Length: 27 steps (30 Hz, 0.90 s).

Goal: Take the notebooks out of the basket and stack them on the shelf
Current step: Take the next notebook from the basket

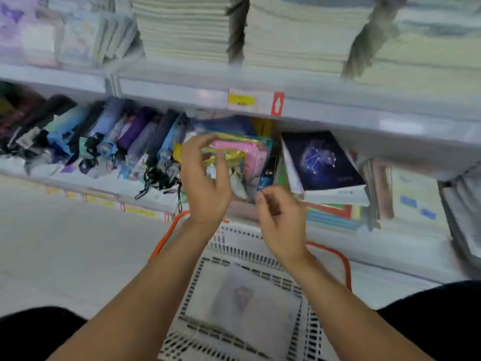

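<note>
Shelf-edge label (256, 102): yellow price patch, figures blurred, unreadable. Beside it a white up-arrow on red. No other legible text.

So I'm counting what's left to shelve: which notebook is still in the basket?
The pale grey notebook lying flat on the floor of the white basket, below both forearms. The dark constellation notebook already tops a shelf stack.

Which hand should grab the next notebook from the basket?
Probably right. The right hand is empty, loosely curled, directly above the basket. The left hand is up at the shelf, fingers on the pink packet.
</note>
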Each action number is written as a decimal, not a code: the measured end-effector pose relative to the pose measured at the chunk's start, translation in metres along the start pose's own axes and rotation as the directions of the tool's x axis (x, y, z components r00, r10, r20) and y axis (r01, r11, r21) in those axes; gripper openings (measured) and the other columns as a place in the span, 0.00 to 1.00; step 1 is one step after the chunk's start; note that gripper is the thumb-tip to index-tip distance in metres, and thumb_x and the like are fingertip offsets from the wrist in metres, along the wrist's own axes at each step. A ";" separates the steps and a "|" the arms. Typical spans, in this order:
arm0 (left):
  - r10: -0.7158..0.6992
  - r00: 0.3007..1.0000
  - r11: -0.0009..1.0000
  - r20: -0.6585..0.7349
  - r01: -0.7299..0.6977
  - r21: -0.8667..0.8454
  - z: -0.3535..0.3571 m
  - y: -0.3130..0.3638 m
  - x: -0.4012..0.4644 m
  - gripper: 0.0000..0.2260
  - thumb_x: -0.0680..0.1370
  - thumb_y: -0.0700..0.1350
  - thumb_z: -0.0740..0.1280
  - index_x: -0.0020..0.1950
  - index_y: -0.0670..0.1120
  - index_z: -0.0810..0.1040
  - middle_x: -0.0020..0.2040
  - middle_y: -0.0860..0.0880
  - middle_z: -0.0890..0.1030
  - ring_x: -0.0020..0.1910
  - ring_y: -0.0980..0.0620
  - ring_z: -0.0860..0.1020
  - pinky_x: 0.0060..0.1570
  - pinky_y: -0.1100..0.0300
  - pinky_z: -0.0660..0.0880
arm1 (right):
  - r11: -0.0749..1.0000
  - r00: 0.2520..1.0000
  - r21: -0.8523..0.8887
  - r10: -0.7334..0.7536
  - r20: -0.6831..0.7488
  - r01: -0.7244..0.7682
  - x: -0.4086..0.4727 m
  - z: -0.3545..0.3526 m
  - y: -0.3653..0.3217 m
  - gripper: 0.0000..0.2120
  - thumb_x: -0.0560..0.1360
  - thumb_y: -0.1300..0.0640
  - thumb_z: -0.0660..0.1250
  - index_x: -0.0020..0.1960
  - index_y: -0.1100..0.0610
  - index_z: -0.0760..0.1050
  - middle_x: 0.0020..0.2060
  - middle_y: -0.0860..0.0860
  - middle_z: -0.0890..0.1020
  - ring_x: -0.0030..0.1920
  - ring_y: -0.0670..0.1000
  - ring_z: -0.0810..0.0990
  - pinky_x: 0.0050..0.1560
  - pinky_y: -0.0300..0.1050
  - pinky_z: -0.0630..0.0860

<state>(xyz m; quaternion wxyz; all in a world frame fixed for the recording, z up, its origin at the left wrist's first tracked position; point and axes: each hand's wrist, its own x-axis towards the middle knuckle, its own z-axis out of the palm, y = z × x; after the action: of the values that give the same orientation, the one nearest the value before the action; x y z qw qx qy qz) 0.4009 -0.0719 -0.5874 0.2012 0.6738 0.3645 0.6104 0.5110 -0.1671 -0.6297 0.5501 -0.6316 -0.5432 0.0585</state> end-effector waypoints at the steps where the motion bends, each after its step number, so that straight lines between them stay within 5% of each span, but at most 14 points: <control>1: -0.084 0.994 0.996 0.072 0.083 0.014 -0.010 -0.016 -0.033 0.08 0.80 0.38 0.63 0.58 0.44 0.75 0.54 0.49 0.77 0.54 0.52 0.78 0.50 0.60 0.76 | 0.988 0.970 -0.023 0.152 0.190 -0.150 -0.042 0.022 0.026 0.04 0.77 0.55 0.67 0.45 0.56 0.78 0.37 0.48 0.81 0.37 0.48 0.80 0.41 0.49 0.78; 2: -0.183 0.970 0.983 0.162 0.177 0.048 -0.021 -0.036 -0.066 0.08 0.80 0.40 0.63 0.59 0.44 0.75 0.53 0.49 0.78 0.52 0.53 0.78 0.47 0.61 0.76 | 0.947 0.872 -0.111 0.322 0.369 -0.303 -0.079 0.040 0.052 0.06 0.77 0.53 0.69 0.48 0.56 0.78 0.41 0.50 0.83 0.40 0.49 0.81 0.44 0.52 0.79; 4: -0.403 0.858 0.915 0.318 0.368 0.166 -0.046 -0.073 -0.130 0.07 0.80 0.42 0.64 0.57 0.46 0.76 0.49 0.50 0.79 0.48 0.55 0.79 0.41 0.59 0.78 | 0.774 0.525 -0.408 0.630 0.572 -0.484 -0.139 0.053 0.095 0.20 0.75 0.50 0.72 0.62 0.58 0.76 0.57 0.56 0.82 0.54 0.53 0.81 0.56 0.50 0.77; 6: -0.619 0.668 0.784 0.413 0.487 0.386 -0.072 -0.106 -0.184 0.07 0.78 0.44 0.66 0.55 0.48 0.77 0.47 0.50 0.80 0.44 0.51 0.80 0.43 0.52 0.80 | 0.620 0.217 -0.632 0.772 0.598 -0.466 -0.176 0.046 0.122 0.36 0.72 0.48 0.75 0.73 0.60 0.65 0.70 0.57 0.71 0.67 0.56 0.72 0.64 0.46 0.70; 7: -0.730 0.529 0.681 0.433 0.506 0.529 -0.081 -0.117 -0.203 0.09 0.77 0.44 0.67 0.57 0.47 0.77 0.48 0.48 0.81 0.45 0.50 0.80 0.47 0.51 0.79 | 0.580 0.154 -0.683 0.800 0.579 -0.444 -0.186 0.042 0.133 0.41 0.71 0.49 0.77 0.75 0.61 0.62 0.72 0.57 0.69 0.70 0.56 0.70 0.66 0.45 0.68; 9: -0.893 0.216 0.448 0.394 0.498 0.742 -0.090 -0.130 -0.230 0.16 0.77 0.48 0.69 0.63 0.44 0.74 0.55 0.44 0.81 0.51 0.46 0.79 0.51 0.56 0.76 | 0.530 0.132 -0.748 0.840 0.526 -0.400 -0.195 0.035 0.155 0.46 0.66 0.49 0.81 0.75 0.61 0.61 0.71 0.57 0.70 0.69 0.56 0.70 0.66 0.45 0.69; 11: -0.931 0.027 0.318 0.364 0.549 0.773 -0.092 -0.133 -0.243 0.20 0.78 0.51 0.67 0.66 0.43 0.72 0.59 0.44 0.79 0.53 0.46 0.78 0.51 0.57 0.74 | 0.458 0.118 -0.832 0.888 0.444 -0.313 -0.193 0.036 0.178 0.53 0.62 0.46 0.82 0.76 0.61 0.57 0.73 0.58 0.66 0.72 0.58 0.66 0.70 0.50 0.68; 14: -0.934 -0.025 0.276 0.356 0.581 0.766 -0.095 -0.136 -0.257 0.19 0.79 0.51 0.66 0.66 0.43 0.72 0.58 0.45 0.79 0.49 0.47 0.78 0.48 0.58 0.76 | 0.346 0.054 -0.902 0.937 0.344 -0.258 -0.195 0.042 0.208 0.62 0.60 0.42 0.82 0.79 0.61 0.48 0.76 0.60 0.59 0.75 0.60 0.59 0.72 0.57 0.65; 19: -0.939 -0.093 0.194 0.332 0.652 0.733 -0.093 -0.137 -0.264 0.17 0.78 0.51 0.66 0.63 0.43 0.74 0.54 0.45 0.79 0.47 0.47 0.79 0.46 0.56 0.76 | 0.359 0.152 -0.901 0.932 0.330 -0.244 -0.201 0.051 0.219 0.52 0.65 0.46 0.80 0.77 0.61 0.54 0.70 0.61 0.64 0.68 0.61 0.68 0.64 0.56 0.74; 23: -0.924 -0.141 0.183 0.356 0.656 0.733 -0.078 -0.134 -0.261 0.09 0.79 0.50 0.66 0.50 0.45 0.76 0.46 0.47 0.75 0.47 0.45 0.77 0.45 0.58 0.74 | 0.371 0.110 -0.887 0.929 0.355 -0.276 -0.203 0.052 0.217 0.45 0.64 0.46 0.80 0.72 0.63 0.63 0.66 0.62 0.69 0.63 0.61 0.75 0.58 0.53 0.78; 25: -0.910 -0.229 0.112 0.345 0.666 0.737 -0.073 -0.130 -0.259 0.11 0.78 0.53 0.66 0.44 0.46 0.73 0.43 0.46 0.73 0.45 0.46 0.75 0.46 0.56 0.73 | 0.399 0.071 -0.870 0.915 0.396 -0.289 -0.197 0.051 0.213 0.35 0.68 0.48 0.78 0.68 0.63 0.71 0.62 0.60 0.76 0.57 0.58 0.78 0.55 0.49 0.79; 27: -0.869 -0.382 -0.060 0.313 0.711 0.700 -0.070 -0.121 -0.254 0.22 0.75 0.61 0.68 0.57 0.44 0.74 0.55 0.43 0.76 0.52 0.44 0.76 0.50 0.53 0.75 | 0.509 -0.003 -0.842 0.855 0.518 -0.177 -0.179 0.053 0.205 0.26 0.71 0.48 0.76 0.63 0.60 0.76 0.59 0.56 0.80 0.54 0.55 0.80 0.53 0.47 0.78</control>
<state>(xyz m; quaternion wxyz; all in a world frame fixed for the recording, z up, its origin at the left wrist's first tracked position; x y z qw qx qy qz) 0.3058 -0.1922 -0.8340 0.6366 0.3769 0.6613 -0.1239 0.5304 -0.2277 -0.8992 -0.1700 -0.7499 -0.4341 0.4693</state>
